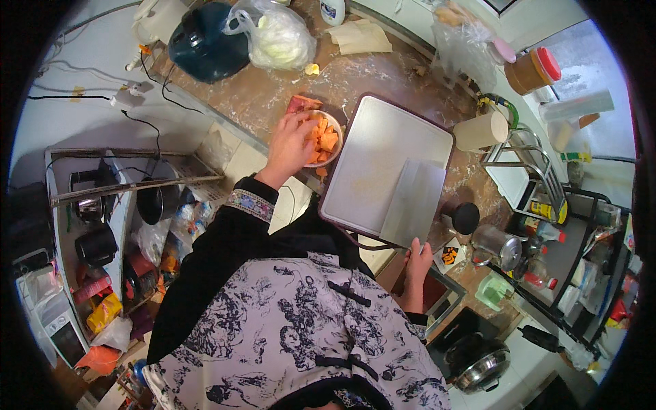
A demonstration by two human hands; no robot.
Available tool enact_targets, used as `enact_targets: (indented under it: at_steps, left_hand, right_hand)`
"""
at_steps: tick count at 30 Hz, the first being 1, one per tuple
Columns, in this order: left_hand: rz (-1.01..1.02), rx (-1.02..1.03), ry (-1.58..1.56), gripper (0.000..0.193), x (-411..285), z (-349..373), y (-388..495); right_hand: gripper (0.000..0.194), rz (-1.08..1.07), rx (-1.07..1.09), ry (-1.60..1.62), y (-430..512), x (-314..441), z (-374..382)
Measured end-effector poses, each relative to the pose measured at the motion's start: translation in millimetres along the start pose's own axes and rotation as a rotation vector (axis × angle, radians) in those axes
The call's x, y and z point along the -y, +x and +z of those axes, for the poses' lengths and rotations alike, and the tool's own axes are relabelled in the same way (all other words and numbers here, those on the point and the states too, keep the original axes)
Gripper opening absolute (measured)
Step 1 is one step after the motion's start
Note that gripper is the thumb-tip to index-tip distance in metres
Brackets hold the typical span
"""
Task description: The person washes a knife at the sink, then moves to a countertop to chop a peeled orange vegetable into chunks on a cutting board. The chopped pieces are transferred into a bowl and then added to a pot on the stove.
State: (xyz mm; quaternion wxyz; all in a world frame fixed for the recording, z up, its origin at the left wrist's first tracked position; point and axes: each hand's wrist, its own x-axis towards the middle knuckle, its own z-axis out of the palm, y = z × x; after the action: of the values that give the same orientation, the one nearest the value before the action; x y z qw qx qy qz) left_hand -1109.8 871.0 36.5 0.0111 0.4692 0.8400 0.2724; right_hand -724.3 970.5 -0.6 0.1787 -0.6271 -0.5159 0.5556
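Observation:
My left hand point(293, 143) reaches over a round bowl point(339, 134) of orange chunks point(326, 139), with its fingers on the chunks; whether they grip one is hidden. Behind that bowl lies a larger red-skinned piece point(303, 103), which looks like sweet potato. One small orange bit point(322, 172) rests near the counter edge, just in front of the bowl. My right hand point(418, 261) is closed around the handle of a wide cleaver point(414, 202), whose blade lies flat across the right part of a white cutting board point(366, 148) with a dark rim.
A bagged cabbage point(282, 41), a dark appliance point(207, 43) and a folded cloth point(361, 37) stand at the back of the counter. Right of the board are a beige cup point(482, 130), a metal rack point(538, 164), a black round-topped object point(465, 219) and a metal pot point(496, 247).

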Motion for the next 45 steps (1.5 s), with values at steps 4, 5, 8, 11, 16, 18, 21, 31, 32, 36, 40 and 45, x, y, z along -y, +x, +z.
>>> enact_targets:
  at_steps: [4,5,8,11,16,18,21,31,32,36,40,45]
  left_hand:
    - [0.052,0.090,0.086,0.037,-12,8,5]
    - [0.052,0.121,0.158,0.038,-15,11,7]
    - [0.084,0.146,0.304,0.041,-20,19,12]
    - [0.104,0.119,0.341,0.040,-22,24,15]
    - [0.029,0.112,0.195,0.035,-25,18,11]
    - [0.010,-0.012,0.077,0.031,-28,13,7]
    - [-0.154,-0.033,-0.262,0.026,-35,11,2]
    - [-0.873,0.478,-1.121,0.026,-94,112,-41]
    - [-0.828,0.495,-1.029,0.025,-96,121,-41]
    - [-0.488,0.422,-0.598,0.025,-99,135,-47]
    - [-0.295,0.383,-0.355,0.024,-101,131,-50]
    - [-0.301,0.313,-0.443,0.021,-103,131,-52]
  right_hand:
    - [0.018,-0.042,0.028,0.004,3,0,2]
    - [0.018,-0.038,0.032,0.000,3,-1,2]
    - [0.018,-0.036,0.027,0.036,2,0,3]
    - [0.018,-0.022,0.021,0.019,1,1,3]
    - [0.019,-0.003,0.000,-0.015,0,2,4]
    - [0.019,-0.002,0.007,-0.015,1,1,4]
    - [0.019,-0.007,0.019,0.017,2,-2,4]
    - [0.015,-0.347,-0.094,-0.234,-14,16,4]
    - [0.014,-0.349,-0.131,-0.321,-17,20,3]
    - [0.014,-0.388,-0.172,-0.372,-30,38,5]
    - [0.013,-0.437,-0.154,-0.449,-40,49,10]
    - [0.011,-0.568,-0.151,-0.616,-44,48,26]
